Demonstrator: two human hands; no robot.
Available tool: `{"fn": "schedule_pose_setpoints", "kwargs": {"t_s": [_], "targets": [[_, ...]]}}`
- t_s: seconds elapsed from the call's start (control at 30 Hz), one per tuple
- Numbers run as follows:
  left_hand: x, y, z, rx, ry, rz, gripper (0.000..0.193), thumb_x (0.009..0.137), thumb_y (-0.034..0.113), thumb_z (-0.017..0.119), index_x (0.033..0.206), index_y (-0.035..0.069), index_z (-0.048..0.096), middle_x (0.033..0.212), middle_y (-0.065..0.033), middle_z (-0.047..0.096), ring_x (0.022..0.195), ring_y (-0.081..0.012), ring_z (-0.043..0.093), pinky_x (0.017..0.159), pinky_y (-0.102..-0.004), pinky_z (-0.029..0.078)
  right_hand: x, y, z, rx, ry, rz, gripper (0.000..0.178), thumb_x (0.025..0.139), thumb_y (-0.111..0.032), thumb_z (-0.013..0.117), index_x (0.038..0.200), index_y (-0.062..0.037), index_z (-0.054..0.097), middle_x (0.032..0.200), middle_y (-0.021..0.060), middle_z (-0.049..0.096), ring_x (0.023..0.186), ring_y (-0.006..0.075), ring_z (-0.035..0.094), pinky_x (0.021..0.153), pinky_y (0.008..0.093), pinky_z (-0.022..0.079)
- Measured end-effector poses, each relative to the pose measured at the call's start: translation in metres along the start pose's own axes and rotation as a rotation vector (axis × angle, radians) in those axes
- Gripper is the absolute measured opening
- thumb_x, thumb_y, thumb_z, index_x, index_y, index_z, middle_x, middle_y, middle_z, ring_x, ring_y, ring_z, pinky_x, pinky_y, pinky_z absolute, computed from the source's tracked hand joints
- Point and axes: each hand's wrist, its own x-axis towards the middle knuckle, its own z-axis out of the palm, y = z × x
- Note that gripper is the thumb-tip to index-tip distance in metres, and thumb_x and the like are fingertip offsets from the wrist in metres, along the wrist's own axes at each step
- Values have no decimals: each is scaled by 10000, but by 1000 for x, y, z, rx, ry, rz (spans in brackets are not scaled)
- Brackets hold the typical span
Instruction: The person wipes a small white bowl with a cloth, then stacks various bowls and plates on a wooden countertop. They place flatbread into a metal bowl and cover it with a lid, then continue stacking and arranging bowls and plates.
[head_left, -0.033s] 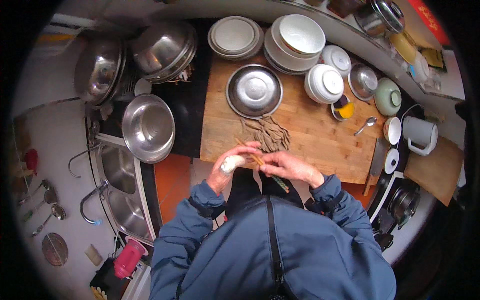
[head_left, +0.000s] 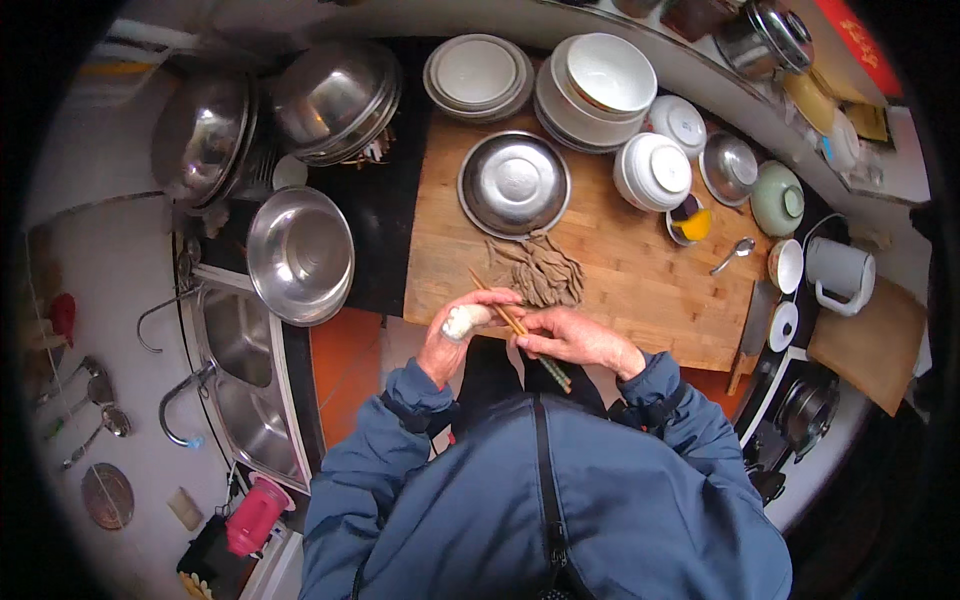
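A few wooden chopsticks (head_left: 510, 319) with dark patterned ends slant between my two hands, just off the near edge of the wooden board. My left hand (head_left: 462, 330), with a white wrapping near the thumb, closes round their upper part. Fingers of my right hand (head_left: 575, 337) pinch them lower down, close to the patterned ends. Just beyond the hands, a crumpled brown cloth (head_left: 543, 272) lies on the cutting board (head_left: 640, 285). An overturned steel bowl (head_left: 514, 185) stands behind the cloth.
Stacked white plates (head_left: 478, 75) and bowls (head_left: 610, 75) line the board's far side. At right are a spoon (head_left: 733, 256), a green bowl (head_left: 777, 198) and a cleaver (head_left: 752, 335). A steel basin (head_left: 300, 256) sits by the sink (head_left: 238, 345) on the left.
The chopsticks have tilted slightly between my hands, their patterned ends shifting a little left. The whole view has shifted slightly; the dishes and cloth stay in place.
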Motion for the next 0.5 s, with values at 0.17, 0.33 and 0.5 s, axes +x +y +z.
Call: {"fn": "schedule_pose_setpoints", "kwargs": {"t_s": [0.17,0.33,0.5], "targets": [[-1,5,-20,-186,138,45,388,960,197,605,1267,-37,640,1165,-158,703,1079,-299,704,987,-420,540,20,-11,11,189,-78,72,265,1067,-253,596,1147,-15,678,853,-9,667,789,74,625,720,265,513],[2,25,-66,-364,351,172,418,942,110,590,1337,-27,575,1225,-171,658,1107,-304,661,988,-437,549,29,-11,11,190,-139,95,273,1077,-276,587,1149,-28,677,789,-39,653,728,37,563,647,239,459],[-5,39,-75,-280,245,191,367,947,130,592,1278,-26,624,1488,-208,514,1327,-333,558,1097,-480,486,39,-14,15,381,-66,92,278,1094,-286,553,1137,-43,680,800,-44,653,717,35,526,659,226,429]]}}
